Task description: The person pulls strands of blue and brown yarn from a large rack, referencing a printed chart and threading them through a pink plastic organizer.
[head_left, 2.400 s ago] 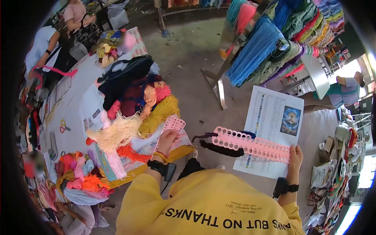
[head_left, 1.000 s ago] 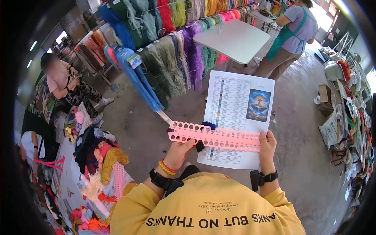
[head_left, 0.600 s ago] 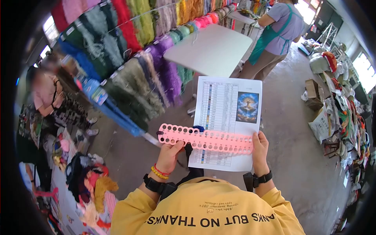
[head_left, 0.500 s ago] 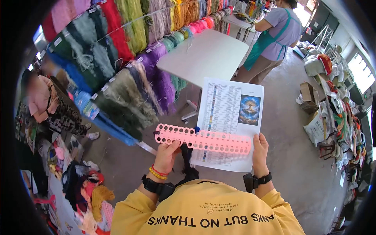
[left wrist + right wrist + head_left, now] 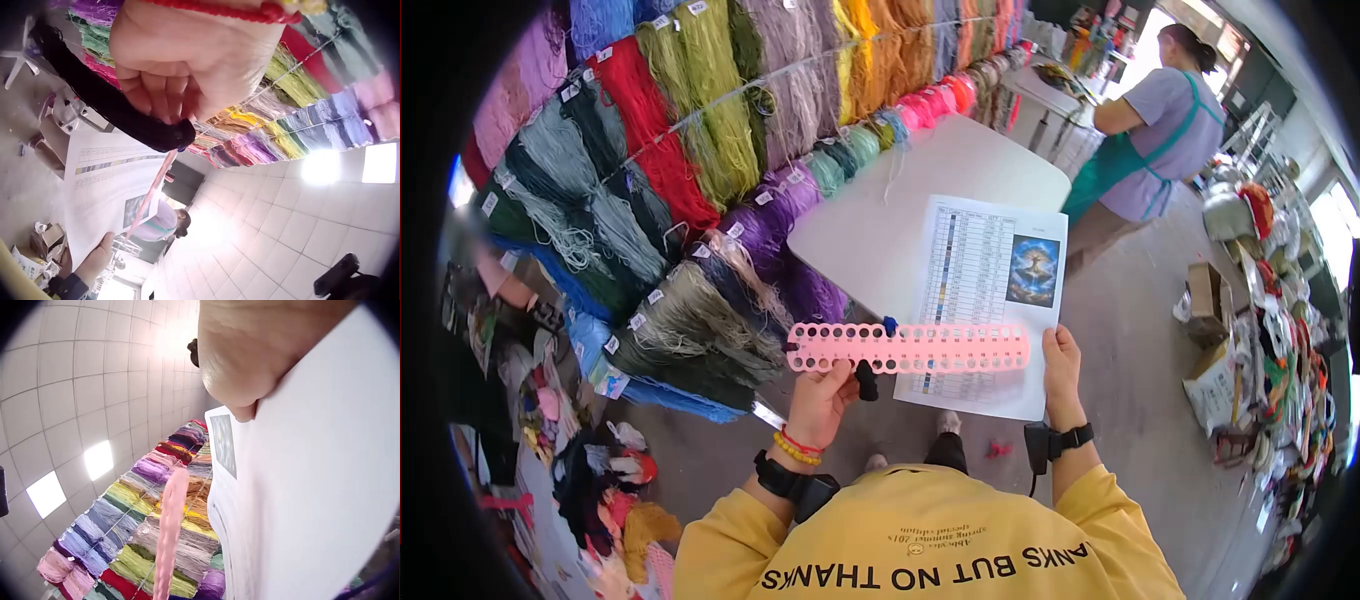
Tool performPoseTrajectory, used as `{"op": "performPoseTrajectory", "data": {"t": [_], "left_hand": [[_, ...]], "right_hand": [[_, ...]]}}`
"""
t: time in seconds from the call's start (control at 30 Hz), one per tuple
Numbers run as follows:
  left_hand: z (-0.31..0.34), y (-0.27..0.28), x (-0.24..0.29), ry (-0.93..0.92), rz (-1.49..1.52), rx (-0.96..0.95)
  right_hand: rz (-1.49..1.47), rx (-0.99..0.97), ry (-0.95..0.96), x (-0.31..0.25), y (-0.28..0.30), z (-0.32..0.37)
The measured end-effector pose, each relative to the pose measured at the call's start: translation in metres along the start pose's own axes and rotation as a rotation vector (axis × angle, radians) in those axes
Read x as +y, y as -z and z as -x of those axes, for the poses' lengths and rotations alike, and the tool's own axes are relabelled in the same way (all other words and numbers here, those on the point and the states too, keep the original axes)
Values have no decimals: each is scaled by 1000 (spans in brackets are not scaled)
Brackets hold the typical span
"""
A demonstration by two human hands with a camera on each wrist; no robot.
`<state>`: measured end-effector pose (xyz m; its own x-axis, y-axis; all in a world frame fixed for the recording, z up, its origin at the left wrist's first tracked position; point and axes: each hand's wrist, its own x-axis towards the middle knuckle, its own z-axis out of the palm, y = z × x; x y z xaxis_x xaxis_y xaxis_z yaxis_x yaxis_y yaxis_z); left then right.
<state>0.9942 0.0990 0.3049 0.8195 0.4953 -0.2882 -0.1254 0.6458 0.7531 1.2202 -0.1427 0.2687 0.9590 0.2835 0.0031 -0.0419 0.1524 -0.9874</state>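
Note:
My left hand (image 5: 818, 405) pinches the lower left edge of a pink thread organizer card (image 5: 908, 348) edged with round holes. A black thread skein (image 5: 106, 100) hangs from the card beside those fingers. A tuft of dark blue thread (image 5: 890, 326) shows at its upper edge. My right hand (image 5: 1060, 380) grips the right edge of a printed colour chart (image 5: 970, 270), thumb in front. The chart has rows of colour swatches and a picture of a glowing tree. In the right wrist view, the card's near end (image 5: 175, 487) stands apart from my right hand.
A rack of many-coloured hanging yarn (image 5: 690, 130) fills the left and back. A white table (image 5: 880, 215) stands just beyond the chart. A person in a green apron (image 5: 1145, 140) is at the back right. Piled goods (image 5: 1250, 330) line the right side.
The view has turned from the thread-covered table toward the yarn rack. My left hand left another pink card on that table and took this one; my right hand let go of it, keeping the chart.

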Motion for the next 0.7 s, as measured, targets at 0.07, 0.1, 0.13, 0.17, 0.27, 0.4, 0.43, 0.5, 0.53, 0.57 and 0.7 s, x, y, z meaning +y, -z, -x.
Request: {"op": "performPoseTrajectory", "data": {"t": [0.07, 0.1, 0.13, 0.17, 0.27, 0.4, 0.43, 0.5, 0.53, 0.57, 0.7], "left_hand": [[-16, -13, -1, 16, -22, 64], [-22, -15, -7, 11, -42, 94], [-29, -20, -11, -12, -76, 117], [-36, -26, -14, -26, -72, 133], [-58, -40, -23, -48, -81, 187], [-78, -66, -28, -98, -74, 286], [-81, -68, -33, -94, -71, 335], [-86, -72, -40, -81, -68, 427], [-89, -74, -37, -65, -84, 462], [-90, -74, -40, -78, -108, 487], [-94, -80, -40, -73, -194, 566]], "right_hand": [[13, -91, -13, -8, -12, -43], [-18, -149, -25, -3, -16, -62], [-49, -207, -37, 1, -20, -83], [-80, -262, -50, 2, -26, -103], [-47, -371, -105, 3, -43, -151], [173, -480, -96, 14, -61, -207], [274, -494, -93, 17, -65, -218], [505, -474, 89, 13, -76, -227], [644, -432, 248, -8, -83, -223], [760, -383, 438, -19, -86, -222], [778, -893, 738, -41, -87, -208]]}}
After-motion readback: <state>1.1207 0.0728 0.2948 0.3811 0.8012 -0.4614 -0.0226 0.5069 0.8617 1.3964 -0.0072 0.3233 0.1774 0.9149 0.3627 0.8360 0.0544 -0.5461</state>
